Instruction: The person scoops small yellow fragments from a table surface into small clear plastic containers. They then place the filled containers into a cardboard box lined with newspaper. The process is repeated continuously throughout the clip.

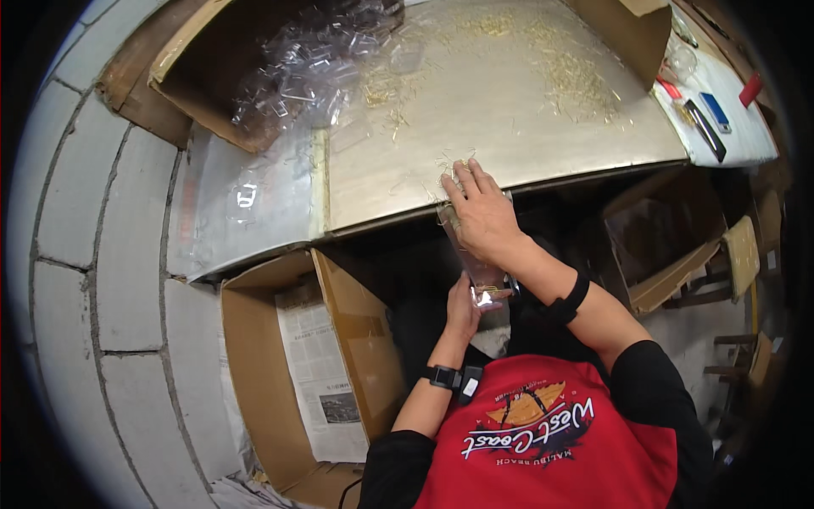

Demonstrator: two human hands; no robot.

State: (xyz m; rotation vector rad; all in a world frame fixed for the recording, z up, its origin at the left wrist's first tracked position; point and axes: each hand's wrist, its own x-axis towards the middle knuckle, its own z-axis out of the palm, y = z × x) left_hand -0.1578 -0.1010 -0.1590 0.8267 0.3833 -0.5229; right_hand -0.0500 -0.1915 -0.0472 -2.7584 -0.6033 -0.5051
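Two hands (482,212) – three cardboard boxes (292,356) – one metal tabletop (543,136).

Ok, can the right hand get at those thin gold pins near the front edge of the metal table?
Probably yes. The right hand already rests palm-down at the table edge, fingertips among the nearest gold pins, with nothing between. The left hand holds a clear bag just below.

Red shirt (black sleeves), wrist bands

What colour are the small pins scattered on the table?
Gold, shiny metallic pins on the grey table; seen in the head view.
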